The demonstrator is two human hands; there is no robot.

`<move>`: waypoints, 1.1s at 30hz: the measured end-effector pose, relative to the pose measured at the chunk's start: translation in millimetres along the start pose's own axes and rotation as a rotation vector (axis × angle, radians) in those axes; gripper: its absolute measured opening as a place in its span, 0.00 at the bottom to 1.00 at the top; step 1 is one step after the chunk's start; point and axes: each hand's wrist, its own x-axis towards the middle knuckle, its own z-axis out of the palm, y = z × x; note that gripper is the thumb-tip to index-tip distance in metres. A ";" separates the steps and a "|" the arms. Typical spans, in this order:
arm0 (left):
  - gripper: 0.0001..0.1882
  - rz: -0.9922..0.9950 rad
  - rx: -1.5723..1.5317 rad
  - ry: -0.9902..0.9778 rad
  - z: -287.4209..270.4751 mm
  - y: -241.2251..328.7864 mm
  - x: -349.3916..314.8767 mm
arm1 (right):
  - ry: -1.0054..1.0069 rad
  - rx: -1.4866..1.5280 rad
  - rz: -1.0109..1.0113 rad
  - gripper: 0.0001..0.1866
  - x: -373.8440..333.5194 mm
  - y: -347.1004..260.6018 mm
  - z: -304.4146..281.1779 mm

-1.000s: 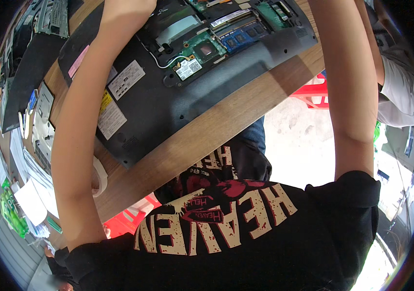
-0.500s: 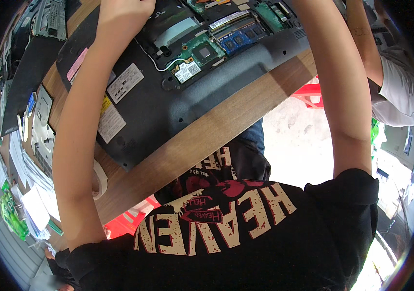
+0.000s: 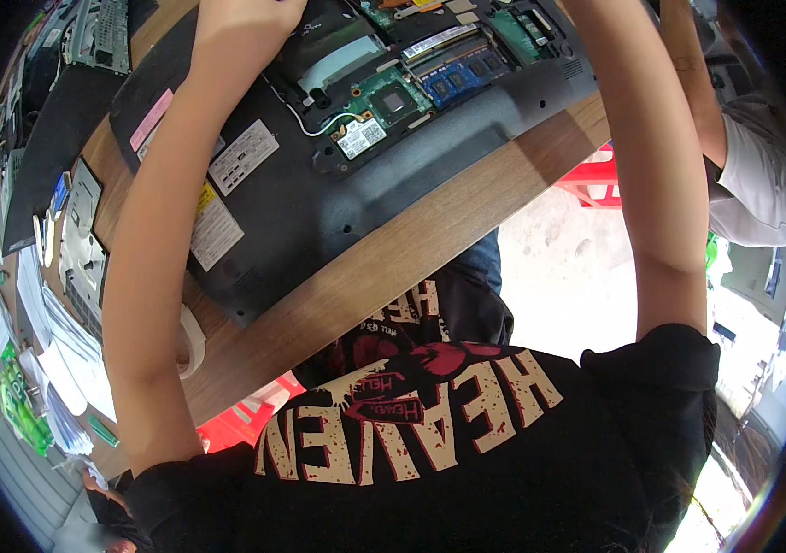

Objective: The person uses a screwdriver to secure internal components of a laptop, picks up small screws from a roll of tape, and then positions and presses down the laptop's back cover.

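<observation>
My left grip [image 3: 253, 23], closure and hold unclear, is over the laptop [image 3: 296, 235], lengthwise along the desk [image 3: 402, 256]'s near edge; right grip unseen

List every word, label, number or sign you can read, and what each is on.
Described by place, wording not copied out:
Black shirt: large cream letters, legible; smaller lettering on red patches.
White label on the laptop: print too small to read.
Yellow-and-white label below it: too small.
White sticker by the green circuit board: too small.
Green package, left: pale marks, too blurred.
</observation>
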 end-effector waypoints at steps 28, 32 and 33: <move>0.09 -0.056 -0.195 0.052 -11.1 -1.4 -2.3 | -0.244 0.147 -0.041 0.05 -13.2 0.4 30.5; 0.15 0.007 -0.111 -0.035 -22.6 4.5 -12.3 | -0.213 0.145 0.119 0.04 -5.5 -13.9 3.7; 0.12 0.099 -0.058 -0.029 -22.1 -3.8 -21.9 | -0.214 0.150 0.116 0.04 -3.9 -13.4 -5.2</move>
